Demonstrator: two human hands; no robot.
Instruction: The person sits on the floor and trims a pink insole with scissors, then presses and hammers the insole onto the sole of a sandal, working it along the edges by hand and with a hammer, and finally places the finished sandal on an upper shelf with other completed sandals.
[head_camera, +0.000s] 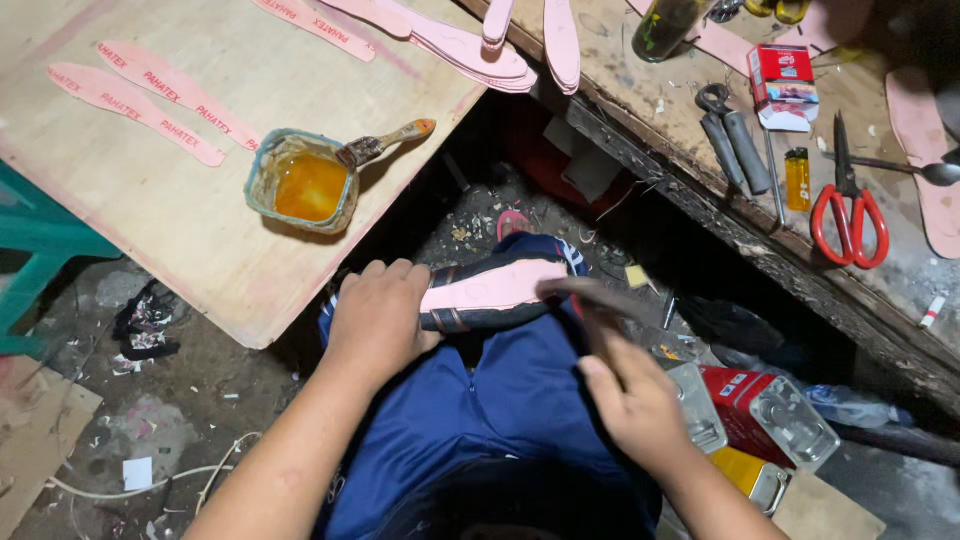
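L hand (378, 318) is clamping the heel end of a shoe (495, 295) on the lap, sole up, fingers curled over it. R hand (632, 400) is gripping a hammer (598, 296), clenched round the handle; head is blurred, sitting just over the toe end of the pink insole (490, 287). Shoe's long axis is running L to R across the knees, between both hands; L hand is touching it, R hand is near but apart, w/ only the hammer reaching it.

Counts: 1 shoe, 1 hammer. 1 glue tub (303, 182) w/ 1 brush (385, 146) lying on the board (170, 215) up-left, well apart. 3 pink printed strips, at least, on that board. Several pink insole cutouts (470, 45) at top, overlapping, can't count exactly. On the bench (700, 190) to the R: 1 red scissors (850, 215), 1 yellow lighter (797, 178), 1 pliers (735, 140), 1 small red box (785, 85). 2 cans (770, 420) by R wrist.
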